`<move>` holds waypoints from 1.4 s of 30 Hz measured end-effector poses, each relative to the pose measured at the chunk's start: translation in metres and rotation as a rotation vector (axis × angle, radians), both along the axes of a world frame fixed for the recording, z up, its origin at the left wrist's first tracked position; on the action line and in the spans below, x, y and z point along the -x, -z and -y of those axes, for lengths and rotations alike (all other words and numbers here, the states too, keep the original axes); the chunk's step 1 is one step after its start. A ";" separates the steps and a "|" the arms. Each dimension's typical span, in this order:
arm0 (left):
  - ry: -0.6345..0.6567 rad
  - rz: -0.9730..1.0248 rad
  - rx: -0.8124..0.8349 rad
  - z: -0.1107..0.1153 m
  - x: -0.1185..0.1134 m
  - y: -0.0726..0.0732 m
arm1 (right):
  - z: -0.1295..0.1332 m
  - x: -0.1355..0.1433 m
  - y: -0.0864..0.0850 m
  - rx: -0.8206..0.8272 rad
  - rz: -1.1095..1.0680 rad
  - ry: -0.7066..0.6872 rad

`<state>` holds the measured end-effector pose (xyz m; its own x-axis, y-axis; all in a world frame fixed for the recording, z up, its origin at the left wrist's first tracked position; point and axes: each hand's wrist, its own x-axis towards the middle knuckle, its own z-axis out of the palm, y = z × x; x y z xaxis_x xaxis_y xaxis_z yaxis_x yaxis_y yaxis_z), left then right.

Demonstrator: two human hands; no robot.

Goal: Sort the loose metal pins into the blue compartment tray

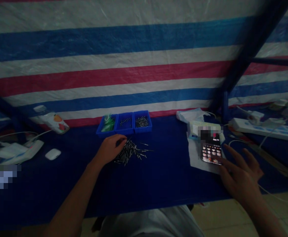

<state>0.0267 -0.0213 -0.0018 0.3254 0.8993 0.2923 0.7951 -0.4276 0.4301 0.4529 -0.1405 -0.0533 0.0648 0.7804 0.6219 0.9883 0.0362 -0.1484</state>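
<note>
My left hand (110,148) rests at the left edge of a loose pile of thin dark metal pins (130,152), which look like nails or rivets. Its fingers are curled together, and whatever lies between their tips is hidden. Over on the right, my right hand (242,172) has its fingers spread, with one fingertip on the lower screen of a lit phone (211,152). White paper (194,156) lies under the phone. Behind the pile stand three joined blue trays: one with a green bag (108,124), one with a few pins (125,123), one with many small metal pieces (142,121).
A bottle (53,121) leans at the back left, near a white earphone case (53,154) and a power strip (32,151). Another power strip (264,128) with cables sits at the right. A plastic packet (192,115) lies behind the phone. Striped sheeting (144,72) hangs behind.
</note>
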 end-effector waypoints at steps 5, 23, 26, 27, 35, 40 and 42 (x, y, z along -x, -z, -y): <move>0.005 -0.011 -0.008 0.001 -0.001 -0.001 | -0.002 -0.001 0.004 0.031 0.005 0.078; 0.013 -0.009 -0.001 0.000 -0.003 -0.001 | -0.003 -0.010 0.010 -0.015 0.037 0.019; 0.011 -0.008 0.001 -0.001 -0.002 0.000 | -0.002 -0.013 0.012 -0.074 0.045 0.000; 0.010 -0.009 0.002 -0.001 -0.002 0.001 | -0.001 -0.014 0.012 -0.095 0.049 -0.005; 0.009 -0.002 0.001 -0.002 0.000 0.001 | 0.000 -0.011 0.006 -0.127 0.023 -0.025; 0.005 0.004 -0.010 -0.002 0.000 0.001 | 0.000 -0.002 -0.003 -0.196 0.006 -0.007; 0.005 0.006 -0.014 -0.002 0.000 0.001 | -0.004 0.002 -0.003 -0.139 0.016 0.042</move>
<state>0.0266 -0.0195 -0.0030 0.3284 0.8933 0.3069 0.7904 -0.4378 0.4284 0.4508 -0.1366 -0.0503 0.0855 0.6832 0.7252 0.9915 0.0134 -0.1295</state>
